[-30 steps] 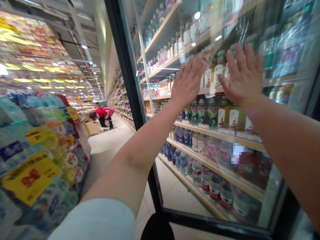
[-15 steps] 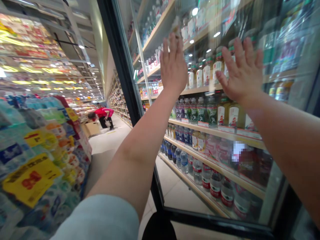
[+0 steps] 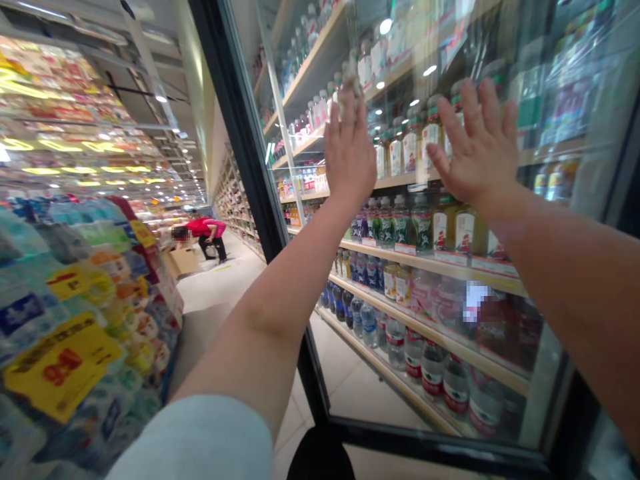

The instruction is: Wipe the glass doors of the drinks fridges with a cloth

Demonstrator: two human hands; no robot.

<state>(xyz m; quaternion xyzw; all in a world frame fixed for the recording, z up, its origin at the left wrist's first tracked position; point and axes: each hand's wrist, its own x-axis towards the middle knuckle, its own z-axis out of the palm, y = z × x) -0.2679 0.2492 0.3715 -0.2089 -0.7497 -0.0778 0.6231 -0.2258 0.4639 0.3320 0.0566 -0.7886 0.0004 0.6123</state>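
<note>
My left hand [image 3: 349, 150] lies flat and open against the glass door [image 3: 440, 280] of a drinks cooler, fingers stretched upward. My right hand [image 3: 477, 153] is pressed flat on the same glass further right, its fingers spread. Neither hand holds anything. The door has a black frame [image 3: 240, 147]. Through and in the glass I see shelves of bottled drinks [image 3: 425, 230], some of them reflections.
A display stack of packaged goods with yellow price tags [image 3: 60, 360] stands at my left. The aisle floor [image 3: 220, 287] runs ahead between it and shelving. A person in a red top [image 3: 205, 230] bends over a cardboard box far down the aisle.
My left hand slid left and upward across the glass and its fingers turned upright. My right hand stayed almost in place, shifting slightly left.
</note>
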